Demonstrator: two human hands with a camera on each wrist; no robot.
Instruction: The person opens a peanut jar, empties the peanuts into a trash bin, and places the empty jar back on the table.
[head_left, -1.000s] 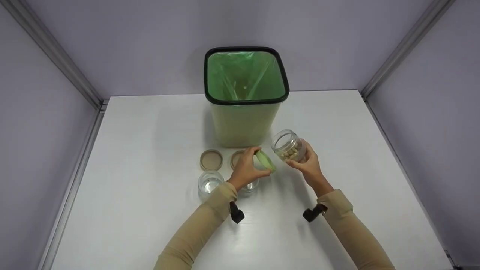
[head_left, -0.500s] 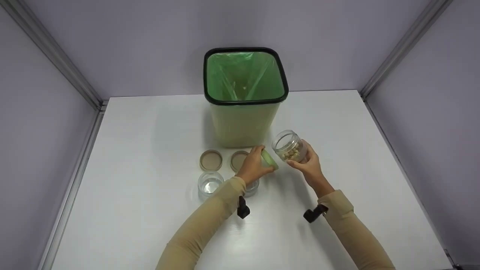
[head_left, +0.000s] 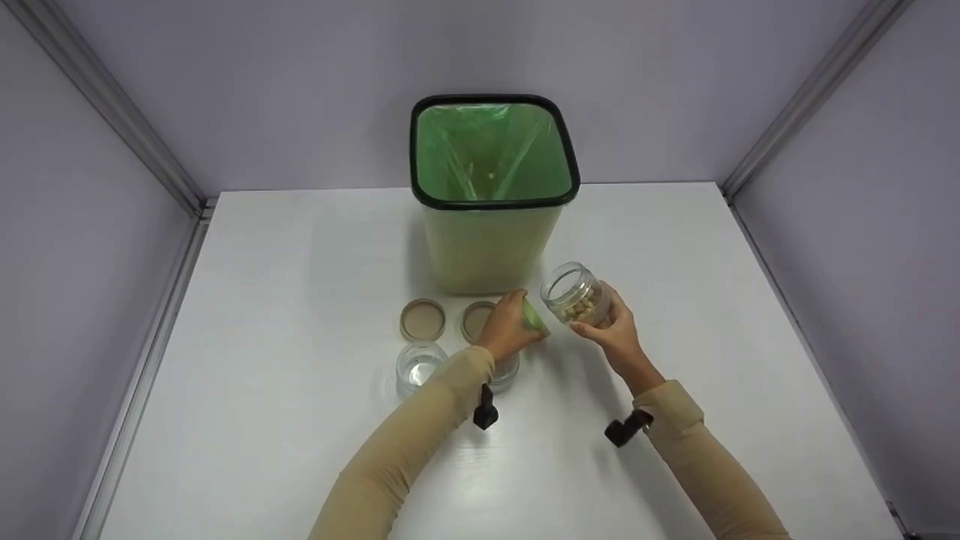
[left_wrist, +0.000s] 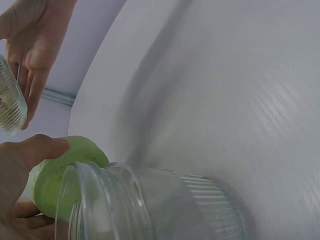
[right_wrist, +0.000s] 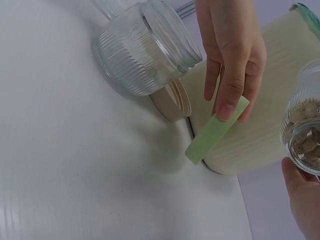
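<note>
Tilting jar [head_left: 576, 294] in right hand [head_left: 615, 334], mouth pointing up-left

Lid and jar drawn closer
The left hand [head_left: 508, 328] has carried the green lid [head_left: 533, 316] rightward, now just beside the tilted jar [head_left: 576, 293].

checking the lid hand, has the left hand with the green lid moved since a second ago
Yes. The left hand with the green lid has shifted slightly right and toward the bin, closing on the jar in the right hand.
</note>
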